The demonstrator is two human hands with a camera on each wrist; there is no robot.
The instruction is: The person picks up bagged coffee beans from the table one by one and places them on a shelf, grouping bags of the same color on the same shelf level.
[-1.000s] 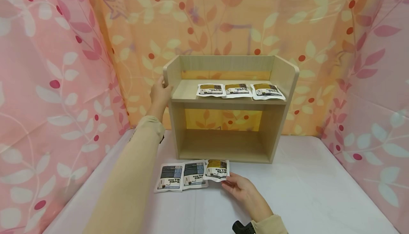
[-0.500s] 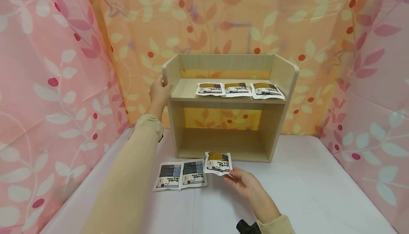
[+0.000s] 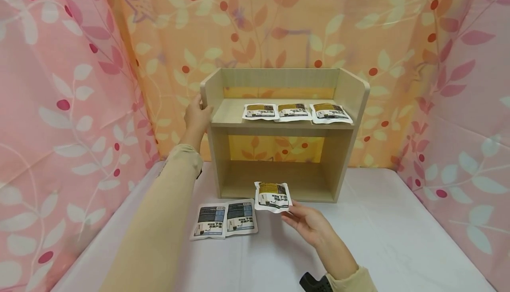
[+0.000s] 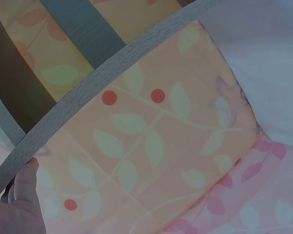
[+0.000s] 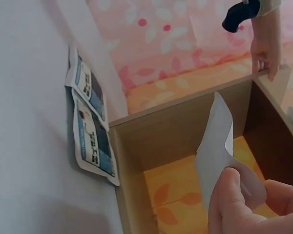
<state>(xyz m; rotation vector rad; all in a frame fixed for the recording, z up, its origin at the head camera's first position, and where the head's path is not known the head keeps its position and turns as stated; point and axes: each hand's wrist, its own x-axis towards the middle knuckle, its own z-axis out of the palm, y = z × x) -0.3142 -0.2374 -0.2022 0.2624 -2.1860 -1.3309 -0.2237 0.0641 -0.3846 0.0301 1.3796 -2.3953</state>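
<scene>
Head view: looks forward and down from above the table (image 3: 398, 239), taking in the whole wooden shelf unit (image 3: 283, 132), both arms and the curtained backdrop (image 3: 279, 21). Left wrist view: set close beside the left hand (image 4: 14, 204), facing along the shelf unit's upper left edge (image 4: 112, 73) toward the curtain. Right wrist view: set low and near, behind the right hand (image 5: 249, 200), facing into the shelf unit's lower compartment (image 5: 185, 146). All three views share the shelf unit; the right wrist and head views also share the left hand.
</scene>
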